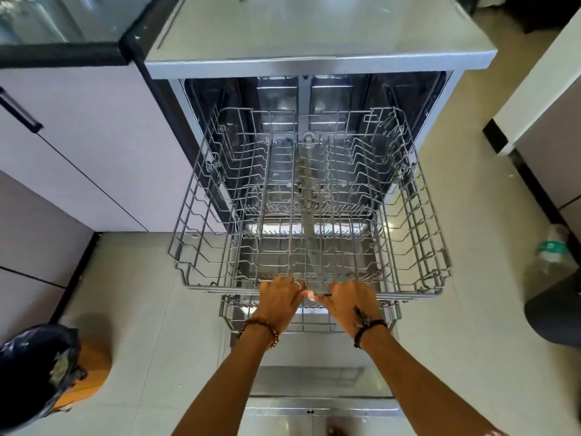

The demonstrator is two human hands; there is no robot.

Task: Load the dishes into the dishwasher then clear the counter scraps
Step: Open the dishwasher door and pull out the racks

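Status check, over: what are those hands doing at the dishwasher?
Left hand and right hand both grip the front rail of the upper rack. Rack extended, empty. No dishes in sight; nothing in the way.

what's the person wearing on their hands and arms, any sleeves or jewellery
Both forearms are bare, with no sleeves in view. The left hand has a thin ring on one finger and a brown beaded bracelet at the wrist. The right hand has a black cord band round the wrist and a dark marking just above it.

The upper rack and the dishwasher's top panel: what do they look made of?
Upper rack: thin metal wire, seemingly with a grey coating, judging by its open grid and matte tines. Top panel: looks like brushed stainless steel, with a dull silvery sheen, though laminate is possible.
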